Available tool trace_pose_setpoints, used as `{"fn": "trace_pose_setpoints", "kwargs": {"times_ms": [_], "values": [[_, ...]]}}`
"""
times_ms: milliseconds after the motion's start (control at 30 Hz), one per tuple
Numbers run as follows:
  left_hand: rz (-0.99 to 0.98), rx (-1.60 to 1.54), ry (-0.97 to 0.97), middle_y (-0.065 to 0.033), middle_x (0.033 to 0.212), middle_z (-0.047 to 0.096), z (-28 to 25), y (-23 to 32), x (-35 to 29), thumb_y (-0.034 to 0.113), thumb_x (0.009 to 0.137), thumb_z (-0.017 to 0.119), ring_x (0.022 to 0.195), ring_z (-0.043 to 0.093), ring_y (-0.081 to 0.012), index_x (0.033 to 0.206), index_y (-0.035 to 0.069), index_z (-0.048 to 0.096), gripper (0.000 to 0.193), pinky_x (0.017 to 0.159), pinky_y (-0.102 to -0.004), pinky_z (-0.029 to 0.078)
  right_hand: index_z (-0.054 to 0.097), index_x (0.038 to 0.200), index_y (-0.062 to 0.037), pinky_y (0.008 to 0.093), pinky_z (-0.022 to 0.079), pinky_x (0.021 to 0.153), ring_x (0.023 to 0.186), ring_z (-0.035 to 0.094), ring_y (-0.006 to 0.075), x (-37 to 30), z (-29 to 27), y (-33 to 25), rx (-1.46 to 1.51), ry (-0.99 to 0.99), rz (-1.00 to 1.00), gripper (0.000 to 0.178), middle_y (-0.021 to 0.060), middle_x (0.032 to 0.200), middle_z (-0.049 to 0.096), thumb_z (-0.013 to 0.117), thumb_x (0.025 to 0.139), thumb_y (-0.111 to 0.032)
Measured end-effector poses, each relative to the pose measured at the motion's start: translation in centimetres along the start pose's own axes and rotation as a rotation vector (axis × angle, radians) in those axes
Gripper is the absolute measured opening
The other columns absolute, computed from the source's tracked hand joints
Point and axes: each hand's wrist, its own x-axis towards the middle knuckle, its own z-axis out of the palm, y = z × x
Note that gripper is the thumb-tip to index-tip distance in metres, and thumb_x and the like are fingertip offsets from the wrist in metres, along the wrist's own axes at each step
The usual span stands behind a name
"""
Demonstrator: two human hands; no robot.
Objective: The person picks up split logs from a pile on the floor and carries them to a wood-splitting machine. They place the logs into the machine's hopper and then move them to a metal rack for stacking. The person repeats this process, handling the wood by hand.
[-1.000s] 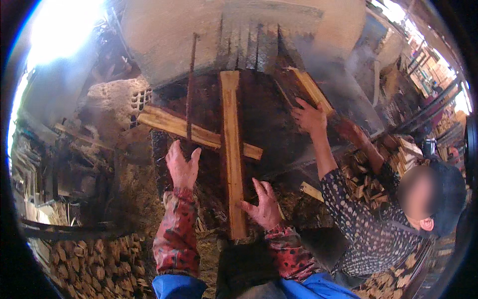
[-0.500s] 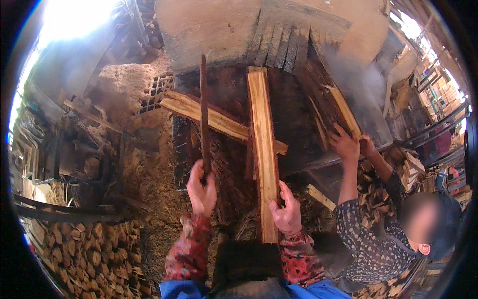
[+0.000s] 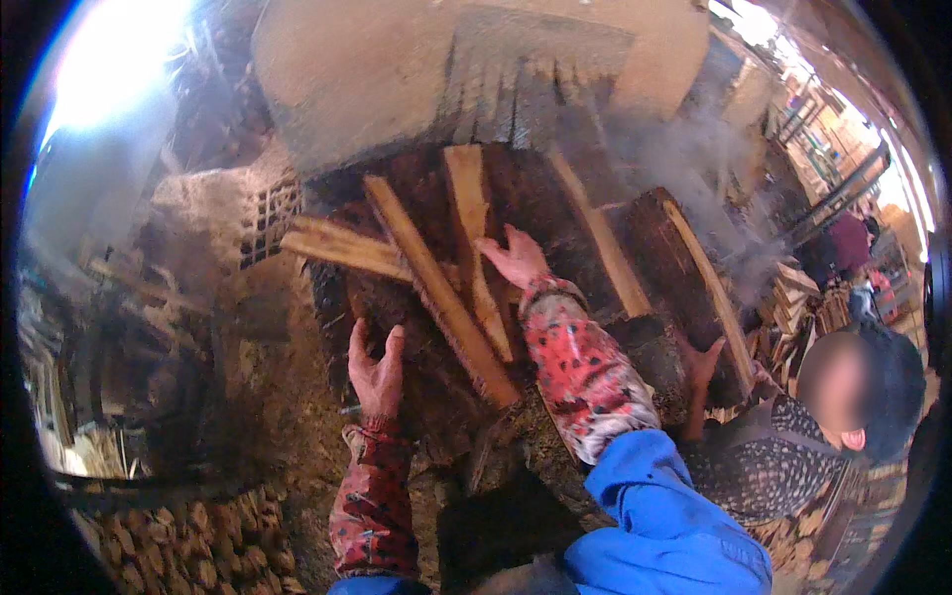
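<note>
your left hand is open and empty, thumb and fingers spread above the near left part of a dark work surface. your right hand, its sleeve stretched forward, is also open, its fingers spread at the right edge of the middle plank; whether fingertips and wood touch, you cannot tell from here. that plank runs both beyond your right hand and back toward you on its left. between your two hands slants the diagonal plank, its near end to the right of your left hand. it crosses over the low plank, which lies just beyond your left hand. to the right of your right hand rests another plank; farther right, a co-worker's hands are at the near end of a bark-edged slab. beyond your left hand, farther left, stands a grid-holed block, its openings too dark to read. back and left of that hand, split wood is stacked.
</note>
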Motion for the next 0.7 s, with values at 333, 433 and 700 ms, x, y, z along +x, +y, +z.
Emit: {"fn": "trace_pose_setpoints", "kwargs": {"times_ms": [333, 433, 700], "values": [[0.035, -0.152, 0.005, -0.0168, 0.129, 0.035, 5.8, -1.8, 0.7, 0.009, 0.069, 0.078, 0.113, 0.042, -0.0226, 0.132, -0.01, 0.026, 0.084, 0.097, -0.0313, 0.036, 0.042, 0.127, -0.001, 0.0369, 0.042, 0.091, 0.107, 0.05, 0.0353, -1.8, 4.1, -5.2, 0.348, -0.204, -0.443, 0.061, 0.0224, 0.112, 0.051, 0.067, 0.075, -0.022], [0.141, -0.052, -0.011, -0.0184, 0.129, 0.037, 5.0, -4.2, 1.5, 0.013, 0.068, 0.08, 0.115, 0.042, -0.024, 0.133, -0.008, 0.028, 0.085, 0.096, -0.0329, 0.037, 0.047, 0.123, 0.0003, 0.0379, 0.039, 0.095, 0.111, 0.047, 0.0355, -2.4, 2.7, -3.7, 0.301, -0.196, -0.509, 0.06, 0.0225, 0.119, 0.049, 0.068, 0.075, -0.028], [0.171, 0.463, 0.099, -0.0218, 0.131, 0.037, 5.6, -5.5, 2.1, 0.025, 0.066, 0.08, 0.122, 0.036, -0.0315, 0.132, -0.004, 0.033, 0.086, 0.102, -0.0391, 0.03, 0.029, 0.137, -0.0024, 0.0449, 0.032, 0.099, 0.117, 0.036, 0.0408, 0.4, -10.7, 14.9, -0.363, 0.18, -0.029, 0.088, 0.0256, 0.129, 0.034, 0.063, 0.073, -0.052]]}}
